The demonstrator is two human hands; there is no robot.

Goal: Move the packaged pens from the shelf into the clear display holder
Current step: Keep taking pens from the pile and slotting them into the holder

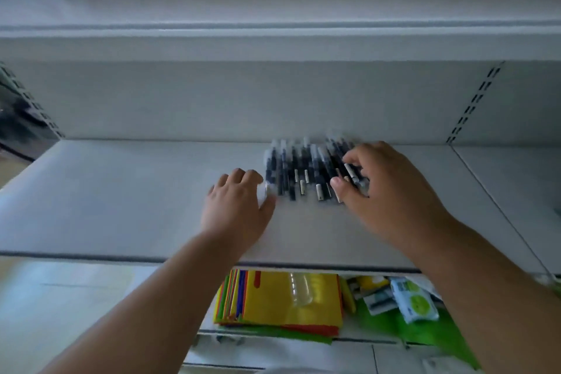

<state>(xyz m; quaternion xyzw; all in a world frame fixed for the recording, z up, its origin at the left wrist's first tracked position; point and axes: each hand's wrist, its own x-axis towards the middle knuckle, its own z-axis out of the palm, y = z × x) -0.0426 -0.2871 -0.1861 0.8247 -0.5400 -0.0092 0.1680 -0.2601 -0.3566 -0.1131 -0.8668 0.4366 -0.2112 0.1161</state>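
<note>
A row of packaged pens (300,167), dark barrels in clear wrappers, lies side by side on the white shelf (121,197) near its back wall. My right hand (385,188) curls over the right end of the row, with thumb and fingers pinching a few of the pens there. My left hand (239,206) rests on the shelf at the left end of the row, its fingertips touching the outermost wrapper. The picture is blurred. No clear display holder shows in this view.
An upper shelf (273,36) overhangs the work area. Below the shelf edge lies a stack of coloured paper sheets (279,304), and small packets (409,300) lie on a green sheet. Slotted uprights (473,103) run up the back wall at right.
</note>
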